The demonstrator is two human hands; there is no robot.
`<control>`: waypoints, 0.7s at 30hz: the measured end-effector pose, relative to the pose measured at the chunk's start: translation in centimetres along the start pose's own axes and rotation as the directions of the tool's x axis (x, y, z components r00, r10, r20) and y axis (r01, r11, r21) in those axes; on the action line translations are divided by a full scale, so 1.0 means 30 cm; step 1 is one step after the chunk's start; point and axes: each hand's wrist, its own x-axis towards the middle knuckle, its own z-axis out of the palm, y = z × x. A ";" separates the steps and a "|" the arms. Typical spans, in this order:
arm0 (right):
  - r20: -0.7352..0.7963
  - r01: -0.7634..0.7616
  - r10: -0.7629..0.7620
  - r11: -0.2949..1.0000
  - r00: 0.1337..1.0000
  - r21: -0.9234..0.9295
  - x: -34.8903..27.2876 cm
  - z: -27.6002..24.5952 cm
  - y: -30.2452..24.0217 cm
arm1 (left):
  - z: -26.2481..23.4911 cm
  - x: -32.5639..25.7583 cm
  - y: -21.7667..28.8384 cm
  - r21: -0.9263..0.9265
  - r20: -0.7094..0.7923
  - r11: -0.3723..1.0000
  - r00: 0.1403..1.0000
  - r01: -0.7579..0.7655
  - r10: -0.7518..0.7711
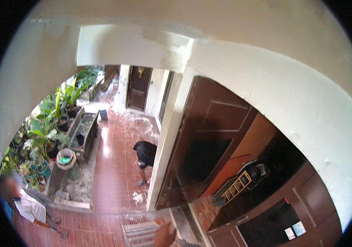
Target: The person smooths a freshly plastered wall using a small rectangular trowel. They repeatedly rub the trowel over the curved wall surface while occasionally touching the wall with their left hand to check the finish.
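Observation:
At the lower edge of the head view one hand shows, partly cut off and smeared. A greyish patch to its right looks like a sleeve, so I take it for my right hand. Its fingers cannot be made out, nor whether anything is in them. Just left of it is a pale slatted frame, like a rack or ladder. My left hand does not show. A cream wall and beam with darker, patchy areas fills the upper view close to me.
Below right, brown double doors stand open; inside leans a small wooden ladder. A person in black bends over the red floor by white scraps. Another in a white shirt is far left, near potted plants.

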 end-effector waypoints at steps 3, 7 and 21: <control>0.183 0.265 -0.204 0.521 0.962 -0.811 -0.003 -0.004 -0.045 | 0.007 -0.276 -0.219 0.013 -0.126 0.970 0.963 0.242 -0.239; 0.204 0.265 -0.170 0.588 0.964 -0.764 0.030 -0.021 -0.120 | -0.005 -0.486 -0.299 0.198 -0.098 0.923 0.944 0.330 -0.316; 0.178 0.168 -0.057 0.683 0.982 -0.710 0.071 0.018 -0.171 | -0.049 -0.465 -0.236 0.175 -0.026 0.925 0.941 0.337 -0.338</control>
